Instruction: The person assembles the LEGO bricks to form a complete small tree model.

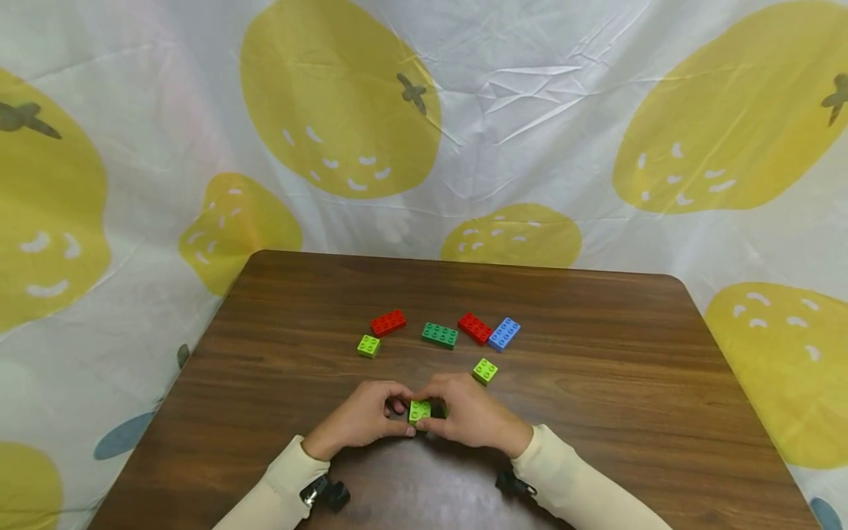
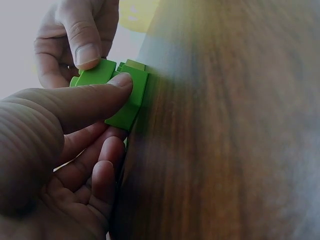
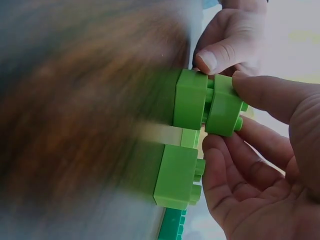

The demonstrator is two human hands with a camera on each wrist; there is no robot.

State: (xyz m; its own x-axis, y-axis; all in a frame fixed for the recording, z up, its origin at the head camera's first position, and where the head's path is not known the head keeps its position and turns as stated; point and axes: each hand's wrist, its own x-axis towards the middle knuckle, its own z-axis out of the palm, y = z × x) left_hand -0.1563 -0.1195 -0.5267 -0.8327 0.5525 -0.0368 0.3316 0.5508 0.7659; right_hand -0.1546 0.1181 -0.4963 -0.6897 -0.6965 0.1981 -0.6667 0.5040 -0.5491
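Observation:
Close to the table's near side, both hands meet at two small lime-green toy bricks. My right hand (image 1: 473,412) pinches the upper brick (image 3: 223,107) between thumb and fingers. The lower brick (image 3: 190,102) sits on the tabletop with my left hand (image 1: 364,416) gripping it, thumb against its side in the left wrist view. In the right wrist view the upper brick is over the lower one's studs, with a narrow gap between them. Another lime-green brick (image 3: 175,175) stands on the table beside the right fingers, mostly hidden by that hand in the head view.
Farther back on the brown table (image 1: 596,383) lie a red brick (image 1: 388,322), a dark green brick (image 1: 440,335), a second red brick (image 1: 475,328) and a blue brick (image 1: 505,334). Lime-green bricks sit at left (image 1: 368,346) and right (image 1: 485,371). A lemon-print cloth (image 1: 477,147) hangs behind.

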